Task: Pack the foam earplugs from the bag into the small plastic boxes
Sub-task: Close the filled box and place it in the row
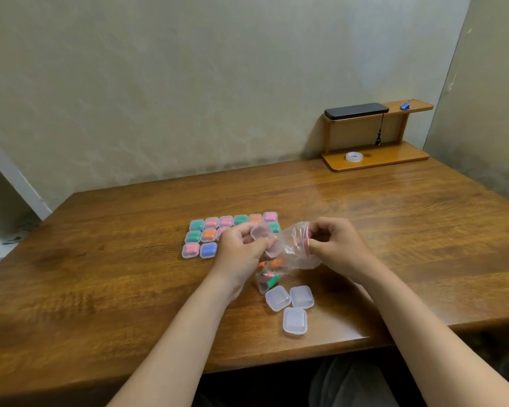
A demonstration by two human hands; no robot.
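Fingers [247,235] on my left hand [238,248] are curled round one clear little box [260,231], right up against the bag's mouth. My right hand [335,245] pinches the top edge of the bag with its red strip.

Under them is the big brown table [100,274]. The bag [299,254] is see-through and crinkly. It is held up between my hands, and its bottom hangs down to the table.

Behind my left hand, the full boxes [202,237] sit in neat rows, shut, showing green, pink, orange and blue inside.

Just in front of the bag lie three empty boxes [295,321], clear and shut, close together.

The earplugs [269,276] are bunched at the bottom of the bag. They are small, green and orange.
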